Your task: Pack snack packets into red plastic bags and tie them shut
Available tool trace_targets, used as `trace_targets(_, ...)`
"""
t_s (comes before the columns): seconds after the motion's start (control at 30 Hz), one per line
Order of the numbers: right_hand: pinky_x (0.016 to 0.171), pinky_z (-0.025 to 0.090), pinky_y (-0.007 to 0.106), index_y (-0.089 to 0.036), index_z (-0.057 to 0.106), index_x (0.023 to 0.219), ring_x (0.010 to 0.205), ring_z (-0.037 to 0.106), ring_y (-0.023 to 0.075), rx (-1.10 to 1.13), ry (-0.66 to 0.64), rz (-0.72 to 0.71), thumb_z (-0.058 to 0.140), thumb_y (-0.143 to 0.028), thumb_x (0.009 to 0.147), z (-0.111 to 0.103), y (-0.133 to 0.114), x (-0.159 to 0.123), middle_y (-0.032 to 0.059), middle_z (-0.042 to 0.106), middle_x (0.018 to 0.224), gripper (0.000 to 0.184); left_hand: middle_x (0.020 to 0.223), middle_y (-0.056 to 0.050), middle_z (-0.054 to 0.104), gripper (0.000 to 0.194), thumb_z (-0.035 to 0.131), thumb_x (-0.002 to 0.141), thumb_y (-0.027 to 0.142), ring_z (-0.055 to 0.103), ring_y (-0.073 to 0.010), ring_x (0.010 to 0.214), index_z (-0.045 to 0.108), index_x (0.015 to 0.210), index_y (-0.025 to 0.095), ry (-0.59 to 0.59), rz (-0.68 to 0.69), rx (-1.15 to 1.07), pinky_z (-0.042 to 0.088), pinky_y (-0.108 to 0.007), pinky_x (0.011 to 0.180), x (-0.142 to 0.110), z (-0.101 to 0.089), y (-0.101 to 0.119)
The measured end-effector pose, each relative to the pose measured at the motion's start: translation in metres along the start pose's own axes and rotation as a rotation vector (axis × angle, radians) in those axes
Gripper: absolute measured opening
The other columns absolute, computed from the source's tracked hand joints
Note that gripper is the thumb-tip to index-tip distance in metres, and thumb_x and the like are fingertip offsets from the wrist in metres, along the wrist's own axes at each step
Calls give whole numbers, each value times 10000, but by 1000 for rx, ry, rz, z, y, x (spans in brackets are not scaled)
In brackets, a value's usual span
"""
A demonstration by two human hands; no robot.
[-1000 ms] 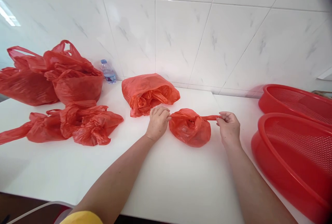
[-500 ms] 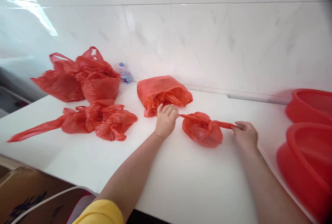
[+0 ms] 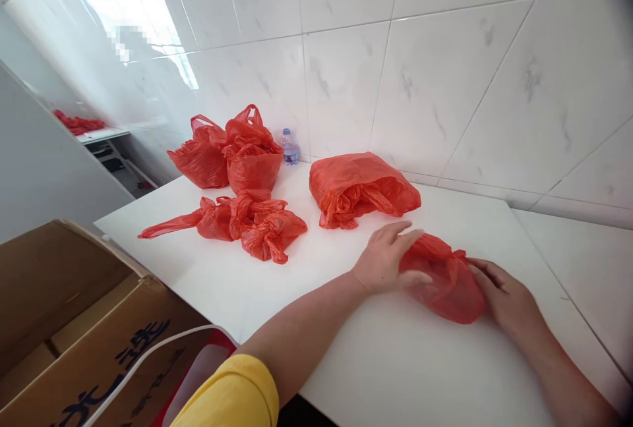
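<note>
A small knotted red plastic bag (image 3: 448,285) with a rounded body lies on the white table between my two hands. My left hand (image 3: 388,259) is at its left side, thumb and fingers apart, slightly blurred, with the thumb in front of the bag. At the bag's right side, near the knot, my right hand (image 3: 502,292) has its fingers curled against the plastic; the fingertips are partly hidden. Behind my left hand rests a larger red bag (image 3: 366,180), its open mouth facing me and crumpled plastic inside.
Several knotted red bags (image 3: 252,223) lie in a cluster to the left. Two full red carrier bags (image 3: 254,163) stand behind them, beside a water bottle (image 3: 290,148) near the tiled wall. An open cardboard box (image 3: 113,341) is by the table's front-left edge.
The view has turned right, and the red basins have left it. My hands have let the stretched-out bag ends go slack and moved closer in, onto the bag's sides.
</note>
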State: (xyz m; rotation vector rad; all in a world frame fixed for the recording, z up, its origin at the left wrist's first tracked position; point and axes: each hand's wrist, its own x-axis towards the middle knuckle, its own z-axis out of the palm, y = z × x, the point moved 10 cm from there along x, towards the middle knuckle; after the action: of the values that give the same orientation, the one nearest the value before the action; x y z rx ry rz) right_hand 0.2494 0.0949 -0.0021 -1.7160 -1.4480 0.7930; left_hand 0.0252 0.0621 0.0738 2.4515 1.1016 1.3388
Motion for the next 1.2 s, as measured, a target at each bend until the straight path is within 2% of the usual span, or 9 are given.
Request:
trace_targets(0.1,772,500,366,-287,659,971,949,623,265,78,-183,-15,595,-482,674,30,-14,-10,26,674,1072,361,1479,-135,302,929,685,635,623,343,-336,1308,290,1410,296,-205,-18,-35,315,-515,1035,-4,25,6)
trace_targets(0.2,711,522,355,-253,667,955,877,641,268,121,-305,-15,642,-448,623,44,-22,-18,41,684,1039,387,1358,-128,465,925,694,642,595,461,-327,1198,279,1415,303,-329,-55,-30,365,-496,972,-7,38,3)
trace_targets(0.5,722,511,340,-263,652,987,925,630,254,140,-208,46,660,-502,630,31,-15,-12,31,675,1055,430,781,-29,640,245,495,789,175,582,-171,742,646,979,208,-339,6,219,443,-293,684,3,23,2)
trace_targets(0.6,691,498,339,-270,660,976,892,630,245,38,-104,49,624,-528,652,18,-9,-7,21,687,994,415,742,-31,632,218,494,772,173,573,-165,706,651,921,197,-251,26,273,433,-274,611,5,-13,1)
trace_targets(0.73,638,497,336,-273,665,992,839,642,243,16,-88,56,617,-505,671,16,-2,-3,27,691,979,398,793,-20,651,281,495,719,114,587,-151,740,643,940,205,5,-31,279,470,-266,681,-1,-99,-7)
trace_targets(0.9,704,503,334,-294,667,962,903,631,226,-30,-83,-12,585,-469,714,21,-2,-2,5,676,1033,314,827,13,633,219,514,748,170,562,-131,730,625,933,205,637,-364,399,464,-241,670,-39,-245,-47)
trace_targets(1.03,736,507,347,-289,659,964,921,624,222,-43,-89,-48,564,-450,733,26,-3,-2,8,667,1046,297,833,-4,592,208,525,812,317,542,-147,746,592,966,194,989,-520,576,470,-279,709,-81,-314,-71)
trace_targets(1.1,744,510,352,-286,659,962,932,620,224,-49,-89,-60,558,-439,736,27,-4,-2,9,665,1051,290,924,-31,594,218,550,798,312,554,-186,875,589,982,200,942,-609,670,466,-335,817,-91,-322,-87)
trace_targets(1.2,755,510,356,-282,663,950,949,614,224,-54,-82,-75,555,-428,739,27,-5,-2,10,662,1058,279,1098,-91,574,339,618,745,346,519,-291,1065,579,1054,212,609,-836,691,423,-484,913,-98,-302,-125)
